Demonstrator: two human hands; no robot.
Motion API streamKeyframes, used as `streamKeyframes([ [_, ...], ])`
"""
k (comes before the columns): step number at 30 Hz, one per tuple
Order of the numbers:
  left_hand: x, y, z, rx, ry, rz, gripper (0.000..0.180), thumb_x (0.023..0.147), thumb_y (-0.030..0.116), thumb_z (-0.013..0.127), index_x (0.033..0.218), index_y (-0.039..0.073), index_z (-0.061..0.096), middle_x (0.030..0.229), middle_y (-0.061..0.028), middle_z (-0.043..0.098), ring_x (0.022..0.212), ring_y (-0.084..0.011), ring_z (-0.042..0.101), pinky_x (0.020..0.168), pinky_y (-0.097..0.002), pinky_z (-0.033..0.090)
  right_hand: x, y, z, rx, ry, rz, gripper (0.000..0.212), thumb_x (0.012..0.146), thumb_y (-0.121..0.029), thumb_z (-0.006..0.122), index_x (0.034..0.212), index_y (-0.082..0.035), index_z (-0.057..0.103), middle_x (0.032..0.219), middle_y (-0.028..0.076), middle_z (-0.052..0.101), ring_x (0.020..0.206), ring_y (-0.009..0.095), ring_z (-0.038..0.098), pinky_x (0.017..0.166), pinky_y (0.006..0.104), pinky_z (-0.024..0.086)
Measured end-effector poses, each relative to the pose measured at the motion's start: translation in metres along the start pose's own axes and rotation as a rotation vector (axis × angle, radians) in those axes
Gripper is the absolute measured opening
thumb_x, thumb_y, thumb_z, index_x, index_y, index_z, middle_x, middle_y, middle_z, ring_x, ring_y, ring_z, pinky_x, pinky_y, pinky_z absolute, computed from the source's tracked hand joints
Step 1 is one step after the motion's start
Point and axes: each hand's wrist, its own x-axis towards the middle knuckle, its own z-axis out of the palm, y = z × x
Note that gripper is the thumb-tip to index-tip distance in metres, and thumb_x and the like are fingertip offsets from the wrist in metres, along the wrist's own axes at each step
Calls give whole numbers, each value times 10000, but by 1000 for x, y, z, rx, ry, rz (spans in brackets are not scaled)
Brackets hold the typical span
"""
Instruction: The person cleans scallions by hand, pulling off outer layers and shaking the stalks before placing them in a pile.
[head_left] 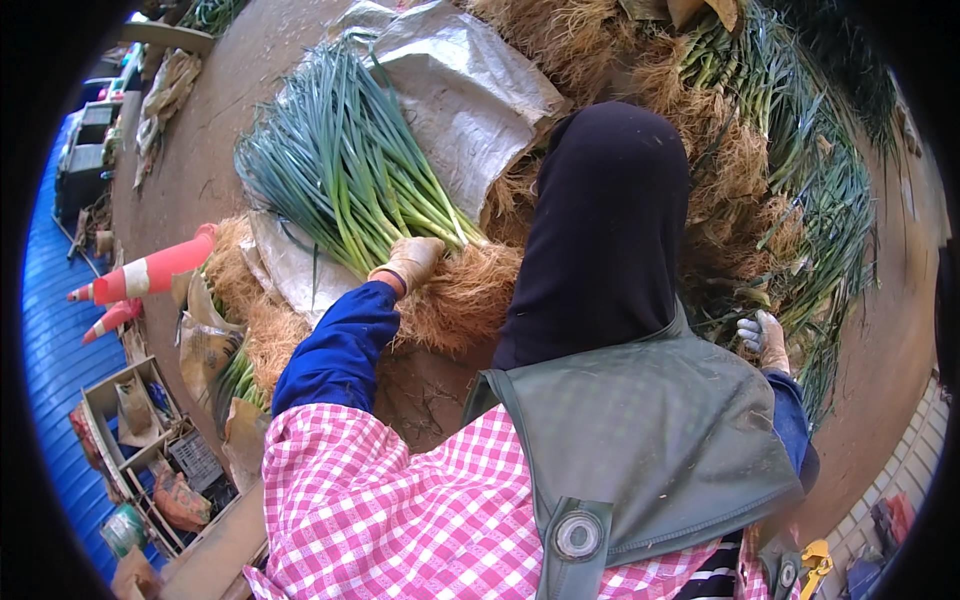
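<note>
My left hand (pixel 411 262), in a pale glove, is closed round the lower stems of green onions (pixel 370 180) just above their roots. Their long leaves fan out to the far left, and tangled tan roots (pixel 460 298) spread to the right of the hand. At the right, my right hand (pixel 765 338), also gloved, has its fingers curled beside the green leaves and stems of another heap of green onions (pixel 815 220). Whatever those fingers hold, if anything, cannot be made out. My dark-covered knee (pixel 615 220) rises between the two hands.
A silvery sheet (pixel 460 95) lies behind and under the left bunch. More rooted onions (pixel 560 40) are piled far ahead. At the left are orange-and-white cones (pixel 150 272), a wooden crate (pixel 125 425) with odds and ends, and a blue corrugated surface (pixel 60 350).
</note>
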Motion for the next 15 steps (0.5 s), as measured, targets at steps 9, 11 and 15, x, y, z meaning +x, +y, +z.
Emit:
streamKeyframes([
  [9, -6, -19, 60, -549, 181, -127, 181, 831, 184, 535, 867, 31, 626, 848, -193, 644, 812, -357, 622, 736, -411, 477, 1, 0, 5, -23, 15, 0, 260, 945, -356, 422, 1087, -141, 453, 875, 96, 691, 587, 157, 642, 449, 261, 472],
  [11, -22, -9, 53, -809, 202, -128, 112, 863, 164, 540, 892, 67, 589, 715, -62, 566, 557, -195, 546, 519, -307, 452, 6, 1, 3, -25, 10, 0, 252, 942, -356, 420, 1089, -154, 454, 876, 86, 689, 582, 154, 631, 464, 264, 466],
  [15, -44, 1, 52, -1317, 141, -216, 147, 898, 191, 506, 869, 57, 558, 686, 0, 507, 463, -98, 473, 404, -219, 401, 12, 3, 3, -22, -18, -24, 236, 948, -344, 414, 1064, -144, 456, 871, 94, 693, 573, 158, 641, 447, 262, 474],
])
